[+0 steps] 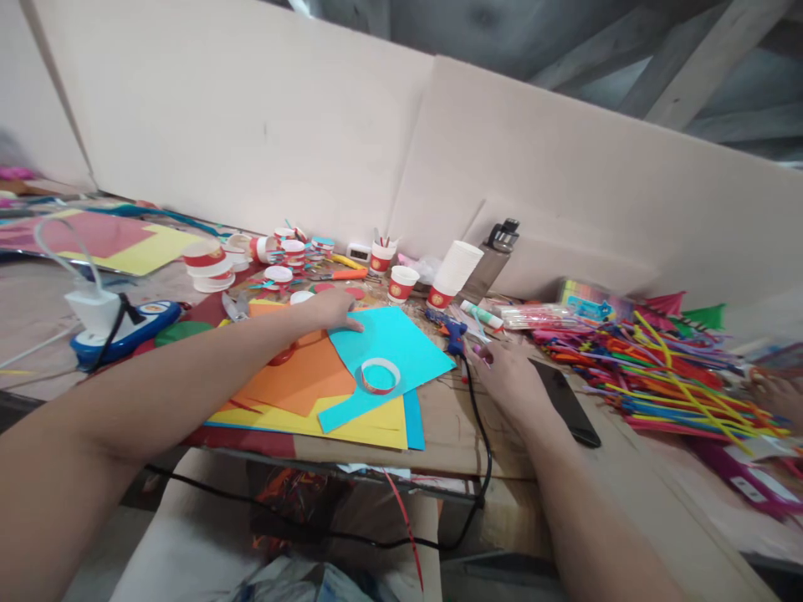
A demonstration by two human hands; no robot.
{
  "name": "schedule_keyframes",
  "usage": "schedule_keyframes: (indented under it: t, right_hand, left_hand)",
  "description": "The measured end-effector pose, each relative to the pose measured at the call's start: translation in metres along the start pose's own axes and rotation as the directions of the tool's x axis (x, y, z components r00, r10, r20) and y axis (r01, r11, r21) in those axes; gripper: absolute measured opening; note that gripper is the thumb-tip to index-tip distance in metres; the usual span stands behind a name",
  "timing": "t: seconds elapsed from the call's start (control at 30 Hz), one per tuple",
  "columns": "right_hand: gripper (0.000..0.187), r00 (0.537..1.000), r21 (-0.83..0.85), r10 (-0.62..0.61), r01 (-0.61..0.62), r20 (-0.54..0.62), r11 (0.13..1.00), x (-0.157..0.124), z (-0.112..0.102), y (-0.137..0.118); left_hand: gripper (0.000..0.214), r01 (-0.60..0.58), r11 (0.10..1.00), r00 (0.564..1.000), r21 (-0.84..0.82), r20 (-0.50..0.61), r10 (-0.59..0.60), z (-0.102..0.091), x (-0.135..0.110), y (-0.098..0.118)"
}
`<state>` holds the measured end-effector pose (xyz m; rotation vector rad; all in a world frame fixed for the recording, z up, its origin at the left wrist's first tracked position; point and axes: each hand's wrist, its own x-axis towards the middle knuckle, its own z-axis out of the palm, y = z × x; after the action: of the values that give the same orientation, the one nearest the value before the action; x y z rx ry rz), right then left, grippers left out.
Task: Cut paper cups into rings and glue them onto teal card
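My left hand [329, 311] lies flat on the corner of a cyan paper sheet [392, 347], fingers stretched out. Orange paper [301, 376] and yellow paper [351, 422] lie under it. A cut ring from a paper cup [380, 375] rests on the cyan sheet. My right hand [507, 378] reaches toward a blue glue gun [452, 333], its fingertips close to the gun and to a thin pink thing [480, 353]. Whether those fingers grip anything I cannot make out.
Red-and-white paper cups [401, 283] and a cup stack [452, 274] stand at the back. A heap of coloured pipe cleaners [665, 376] lies right. A black phone [568, 401] is beside my right hand. A power strip with charger [122, 322] sits left; the glue gun's cord [483, 451] hangs over the front edge.
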<state>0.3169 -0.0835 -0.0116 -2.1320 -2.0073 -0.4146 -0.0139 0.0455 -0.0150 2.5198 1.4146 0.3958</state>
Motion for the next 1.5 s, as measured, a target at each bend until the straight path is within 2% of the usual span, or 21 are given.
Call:
schedule_keyframes:
  t: [0.13,0.37,0.43,0.53,0.63,0.73,0.87,0.97,1.1,1.2,1.3,1.37,1.5]
  right_hand:
    - [0.032,1.0,0.016,0.01,-0.01,-0.003,1.0,-0.002,-0.007,-0.006]
    - [0.026,0.997,0.081,0.06,-0.063,0.044,0.995,-0.006,-0.019,-0.016]
    - [0.024,1.0,0.148,0.019,-0.017,-0.007,0.989,-0.005,-0.019,-0.017]
    - [0.017,0.99,0.304,-0.111,0.134,-0.091,0.943,-0.006,-0.019,-0.021]
    - [0.017,0.951,0.43,-0.298,0.303,-0.08,0.85,-0.01,-0.017,-0.03]
    - [0.022,0.89,0.432,-0.452,0.431,-0.059,0.792,-0.015,-0.015,-0.039]
    - [0.032,0.822,0.403,-0.569,0.528,-0.021,0.748,-0.017,-0.011,-0.043]
    - [0.035,0.786,0.308,-0.618,0.584,0.015,0.751,-0.015,-0.009,-0.044]
    - [0.03,0.725,0.031,-0.689,0.689,-0.007,0.724,-0.015,-0.011,-0.05]
    - [0.018,0.642,-0.131,-0.765,0.755,-0.056,0.643,-0.018,-0.015,-0.054]
    - [0.017,0.581,-0.185,-0.797,0.776,-0.163,0.603,-0.019,-0.017,-0.055]
    - [0.02,0.576,-0.179,-0.764,0.752,-0.291,0.635,-0.019,-0.017,-0.055]
    - [0.02,0.577,-0.069,-0.614,0.696,-0.539,0.714,-0.015,-0.018,-0.061]
  left_hand:
    - [0.057,0.028,0.998,0.999,0.052,0.021,-0.029,0.002,0.003,-0.003]
    - [0.053,0.022,0.999,0.999,0.031,0.045,-0.024,0.003,0.005,-0.006]
    - [0.054,0.028,1.0,0.998,0.011,0.049,-0.029,0.003,0.004,-0.006]
    - [0.055,0.051,0.999,0.998,-0.004,0.044,-0.051,0.003,0.003,-0.005]
    - [0.052,0.052,0.999,0.998,0.006,0.033,-0.052,0.004,0.002,-0.003]
    - [0.05,0.026,0.999,0.999,0.034,0.038,-0.027,0.004,0.002,-0.002]
    - [0.051,0.033,0.999,0.999,0.037,0.032,-0.034,0.003,0.001,0.0]
    - [0.049,0.038,0.999,0.999,-0.01,0.031,-0.038,0.002,0.0,0.0]
    - [0.045,0.067,0.994,0.997,-0.082,0.035,-0.064,-0.001,0.0,-0.002]
    - [0.041,0.087,0.99,0.996,-0.112,0.046,-0.082,-0.002,0.001,-0.006]
    - [0.039,0.083,0.988,0.996,-0.127,0.055,-0.076,-0.004,0.003,-0.008]
    - [0.039,0.099,0.987,0.994,-0.125,0.052,-0.093,-0.006,0.003,-0.007]
    - [0.042,0.156,0.972,0.988,-0.173,0.011,-0.157,-0.012,0.0,-0.005]
